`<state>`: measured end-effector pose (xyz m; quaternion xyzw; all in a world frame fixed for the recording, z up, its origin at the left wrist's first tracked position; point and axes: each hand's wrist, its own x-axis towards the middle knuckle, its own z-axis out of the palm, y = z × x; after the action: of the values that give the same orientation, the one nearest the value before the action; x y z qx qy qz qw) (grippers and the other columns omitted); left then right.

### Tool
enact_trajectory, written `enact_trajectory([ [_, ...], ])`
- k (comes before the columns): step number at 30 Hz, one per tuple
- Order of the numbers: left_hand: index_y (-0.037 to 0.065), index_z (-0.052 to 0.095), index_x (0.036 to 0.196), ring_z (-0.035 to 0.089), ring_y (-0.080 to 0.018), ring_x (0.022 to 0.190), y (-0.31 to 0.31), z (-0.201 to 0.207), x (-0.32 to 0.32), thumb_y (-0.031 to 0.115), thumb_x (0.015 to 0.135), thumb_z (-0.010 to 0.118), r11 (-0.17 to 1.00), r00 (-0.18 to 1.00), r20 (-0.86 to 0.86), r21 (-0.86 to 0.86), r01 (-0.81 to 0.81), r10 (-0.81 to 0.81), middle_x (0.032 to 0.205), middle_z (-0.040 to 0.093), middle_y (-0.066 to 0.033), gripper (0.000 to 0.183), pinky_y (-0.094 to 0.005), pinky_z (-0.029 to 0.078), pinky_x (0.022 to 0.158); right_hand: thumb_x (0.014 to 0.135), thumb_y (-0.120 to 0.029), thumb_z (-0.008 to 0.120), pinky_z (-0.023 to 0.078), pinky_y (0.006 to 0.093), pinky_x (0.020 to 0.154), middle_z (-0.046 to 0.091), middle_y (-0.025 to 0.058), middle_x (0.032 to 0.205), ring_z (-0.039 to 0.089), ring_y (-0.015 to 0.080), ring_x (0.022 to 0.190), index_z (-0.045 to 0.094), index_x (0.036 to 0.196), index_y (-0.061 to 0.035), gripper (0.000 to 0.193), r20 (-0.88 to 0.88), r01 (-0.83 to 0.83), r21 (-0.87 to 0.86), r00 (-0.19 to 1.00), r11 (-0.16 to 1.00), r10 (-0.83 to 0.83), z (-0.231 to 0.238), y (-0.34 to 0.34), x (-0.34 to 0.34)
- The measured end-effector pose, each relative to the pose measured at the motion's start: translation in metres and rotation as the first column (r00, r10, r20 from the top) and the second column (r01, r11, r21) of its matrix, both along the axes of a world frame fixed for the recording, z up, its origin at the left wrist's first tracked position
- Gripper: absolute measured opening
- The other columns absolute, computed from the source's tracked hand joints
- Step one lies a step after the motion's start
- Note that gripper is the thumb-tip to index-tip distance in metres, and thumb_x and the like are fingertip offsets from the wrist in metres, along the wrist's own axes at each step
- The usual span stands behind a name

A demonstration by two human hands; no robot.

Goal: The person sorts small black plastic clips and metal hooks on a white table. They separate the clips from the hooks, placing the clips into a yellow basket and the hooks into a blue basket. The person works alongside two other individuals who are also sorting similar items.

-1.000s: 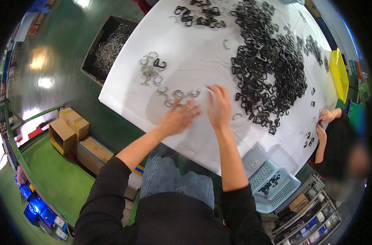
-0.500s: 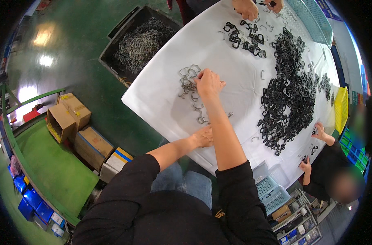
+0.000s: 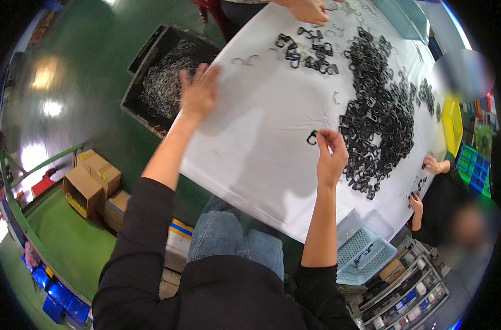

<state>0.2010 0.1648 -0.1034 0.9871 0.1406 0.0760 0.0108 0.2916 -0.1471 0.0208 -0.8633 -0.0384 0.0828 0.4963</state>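
My left hand is spread open at the table's left edge, reaching over the side of a black bin that holds a heap of silver metal clips. My right hand is closed in a pinch, with a small black clip at its fingertips, just above the white table. To the right of that hand lies a large pile of black clips. Two loose silver clips rest near the far left edge.
Another person's hand works at the far side beside a small group of black clips. A second person's hands handle clips at right. Baskets stand around: light blue, yellow. Cardboard boxes sit at left.
The group of silver clips on the table's left part is gone from there. My left hand has moved out to the bin; my right hand has shifted right and now pinches a black clip.
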Motion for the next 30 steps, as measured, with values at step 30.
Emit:
enact_trajectory([
  [30,0.001,0.053,0.114,0.049,-0.0313,0.103,-0.384,0.025,0.133,0.014,0.083,0.051,0.654,1.000,0.020,-0.756,0.016,-0.001,0.106,0.053,-0.0176,0.034,-0.0402,0.039,0.091,0.080,-0.032,0.064,0.041,0.0422,0.089,0.049,0.0170,0.110,0.048,0.0333,0.105,0.055,0.111,-0.0049,0.042,0.171,0.489,-0.536,0.861,0.688,-0.478,-0.091,-0.253,0.040],
])
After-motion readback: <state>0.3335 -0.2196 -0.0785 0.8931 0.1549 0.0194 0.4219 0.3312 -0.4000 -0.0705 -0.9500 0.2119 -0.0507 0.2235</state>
